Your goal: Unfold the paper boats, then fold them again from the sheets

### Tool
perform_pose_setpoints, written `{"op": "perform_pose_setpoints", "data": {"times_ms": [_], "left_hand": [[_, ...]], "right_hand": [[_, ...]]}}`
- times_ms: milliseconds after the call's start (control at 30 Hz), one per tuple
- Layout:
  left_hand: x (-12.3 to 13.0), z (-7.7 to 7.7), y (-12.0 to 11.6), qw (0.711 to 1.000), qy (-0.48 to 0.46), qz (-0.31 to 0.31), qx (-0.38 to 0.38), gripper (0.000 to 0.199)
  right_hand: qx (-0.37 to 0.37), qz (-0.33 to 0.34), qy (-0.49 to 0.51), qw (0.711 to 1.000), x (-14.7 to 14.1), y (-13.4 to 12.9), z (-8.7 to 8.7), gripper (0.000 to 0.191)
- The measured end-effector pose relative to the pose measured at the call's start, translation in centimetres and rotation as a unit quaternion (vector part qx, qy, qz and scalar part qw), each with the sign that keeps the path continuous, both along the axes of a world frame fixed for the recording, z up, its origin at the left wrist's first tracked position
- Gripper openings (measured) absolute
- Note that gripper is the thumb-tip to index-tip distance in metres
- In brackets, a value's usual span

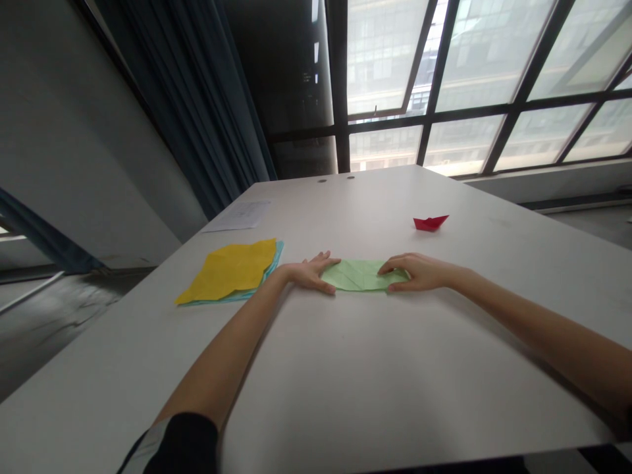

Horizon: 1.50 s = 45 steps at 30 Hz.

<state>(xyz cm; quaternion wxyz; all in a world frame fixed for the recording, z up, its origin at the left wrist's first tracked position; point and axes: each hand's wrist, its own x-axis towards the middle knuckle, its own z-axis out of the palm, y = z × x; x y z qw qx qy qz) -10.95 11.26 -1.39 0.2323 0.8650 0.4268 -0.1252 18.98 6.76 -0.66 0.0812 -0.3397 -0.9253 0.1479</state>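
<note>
A light green sheet of paper (363, 275), folded into a wide strip with crease lines, lies flat on the white table (345, 368). My left hand (315, 271) rests at its left end with the fingers spread and nothing gripped. At the right end is my right hand (409, 271), its fingers bent and apart, the fingertips touching the paper's top and the thumb near its lower edge. Beyond the right hand sits a small red paper boat (430, 223).
A stack of yellow paper (232, 266) with light blue sheets under it lies left of my left forearm. Farther back on the left is a white printed sheet (237, 216). Windows (474, 79) and a dark blue curtain (197, 85) stand behind the table.
</note>
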Motion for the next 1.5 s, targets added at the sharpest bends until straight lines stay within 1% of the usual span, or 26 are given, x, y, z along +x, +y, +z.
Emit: {"op": "perform_pose_setpoints", "data": {"times_ms": [200, 300, 400, 467, 533, 600, 633, 733, 800, 833, 867, 900, 933, 1000, 1067, 1200, 1267, 1367, 1433, 1500], "left_hand": [[-0.2, -0.1, 0.1, 1.0, -0.009, 0.002, -0.001, 0.101], [-0.3, 0.1, 0.0, 1.0, -0.023, 0.006, -0.013, 0.094], [-0.5, 0.2, 0.0, 0.998, -0.057, 0.018, -0.027, 0.085], [-0.5, 0.1, 0.1, 0.996, -0.083, 0.029, -0.033, 0.084], [-0.6, 0.0, 0.1, 0.993, -0.102, 0.036, -0.035, 0.085], [-0.7, -0.2, 0.2, 0.992, -0.116, 0.037, -0.037, 0.088], [-0.7, -0.3, 0.2, 0.991, -0.122, 0.036, -0.039, 0.089], [-0.7, -0.5, 0.3, 0.991, -0.125, 0.032, -0.035, 0.092], [-0.7, -0.6, 0.4, 0.994, -0.101, 0.025, -0.014, 0.096], [-0.6, -0.6, 0.4, 0.996, -0.082, 0.021, -0.002, 0.098], [-0.5, -0.6, 0.4, 0.998, -0.061, 0.019, 0.009, 0.099], [-0.4, -0.5, 0.4, 0.999, -0.042, 0.021, 0.02, 0.1], [-0.4, -0.5, 0.4, 0.999, -0.026, 0.025, 0.03, 0.099], [-0.3, -0.4, 0.3, 0.998, -0.007, 0.034, 0.046, 0.094], [-0.4, -0.4, 0.3, 0.998, 0.0, 0.04, 0.056, 0.09], [-0.8, -0.6, 0.7, 0.997, -0.001, 0.039, 0.063, 0.086], [-1.1, -0.9, 1.1, 0.997, -0.003, 0.036, 0.068, 0.084], [-1.5, -1.3, 1.7, 0.996, 0.003, 0.043, 0.084, 0.082], [-1.5, -1.5, 1.9, 0.994, 0.004, 0.053, 0.099, 0.079], [-1.5, -1.6, 2.0, 0.991, -0.006, 0.063, 0.115, 0.075]], "right_hand": [[-0.016, -0.001, 0.007, 1.0, 0.1, 0.0, 0.2, 0.038], [-0.01, -0.003, 0.006, 1.0, 0.0, 0.0, 0.2, 0.035], [0.013, -0.009, 0.012, 1.0, -0.1, -0.1, 0.1, 0.034], [0.018, -0.034, 0.05, 0.998, -0.2, -0.1, 0.0, 0.036], [0.003, -0.086, 0.128, 0.988, -0.3, 0.1, -0.4, 0.039], [-0.037, -0.145, 0.228, 0.962, -0.5, 0.5, -0.8, 0.044], [-0.07, -0.174, 0.279, 0.942, -0.5, 0.7, -1.1, 0.045], [-0.194, -0.249, 0.396, 0.862, -0.5, 1.6, -1.8, 0.044], [-0.246, -0.289, 0.442, 0.813, -0.3, 2.2, -2.1, 0.041], [-0.256, -0.305, 0.454, 0.797, 0.0, 2.5, -2.3, 0.04], [-0.258, -0.319, 0.458, 0.789, 0.2, 2.7, -2.4, 0.039], [-0.256, -0.329, 0.455, 0.787, 0.6, 2.9, -2.4, 0.038], [-0.251, -0.336, 0.444, 0.792, 0.9, 3.1, -2.5, 0.038], [-0.233, -0.342, 0.407, 0.814, 1.8, 3.4, -2.6, 0.04], [-0.205, -0.326, 0.363, 0.848, 2.6, 3.7, -2.8, 0.041], [-0.154, -0.269, 0.253, 0.917, 4.1, 4.3, -3.3, 0.042], [-0.116, -0.259, 0.182, 0.941, 4.7, 4.6, -3.7, 0.039], [-0.078, -0.25, 0.104, 0.96, 5.2, 5.0, -4.2, 0.032], [-0.078, -0.239, 0.085, 0.964, 5.2, 5.1, -4.4, 0.031], [-0.08, -0.233, 0.086, 0.965, 5.2, 5.1, -4.6, 0.03]]}}
